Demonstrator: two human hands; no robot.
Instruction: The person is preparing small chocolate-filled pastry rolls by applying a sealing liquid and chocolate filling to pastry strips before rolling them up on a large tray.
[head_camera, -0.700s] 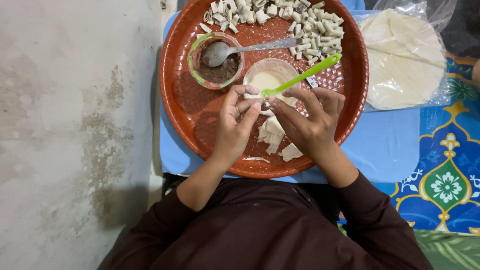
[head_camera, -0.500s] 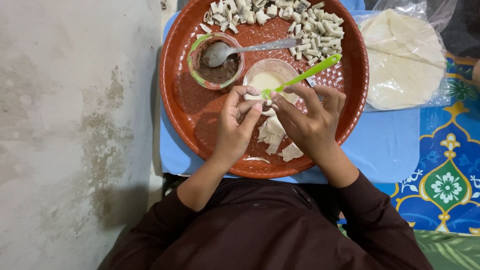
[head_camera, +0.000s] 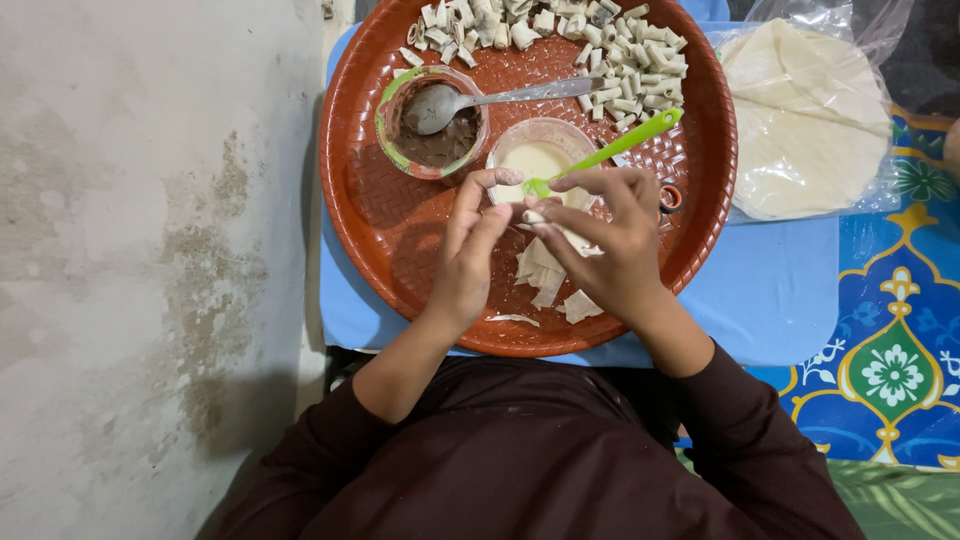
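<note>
Over the red tray (head_camera: 370, 230), left hand (head_camera: 468, 255) and right hand (head_camera: 610, 245) pinch a dough piece (head_camera: 535, 217); you should roll tight, edges flush.

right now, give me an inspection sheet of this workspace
surface: round red-brown tray on a blue table.
job's things: small pale wrapper piece pinched between both hands; cut wrapper pieces beneath.
clutter: green-rimmed bowl of brown filling with metal spoon; clear bowl of pale paste with green brush; pile of rolled pieces; bagged round wrappers.
grippers: left hand and right hand meet fingertip to fingertip.
cables: nothing seen.
surroundings: stained wall, patterned mat.
</note>
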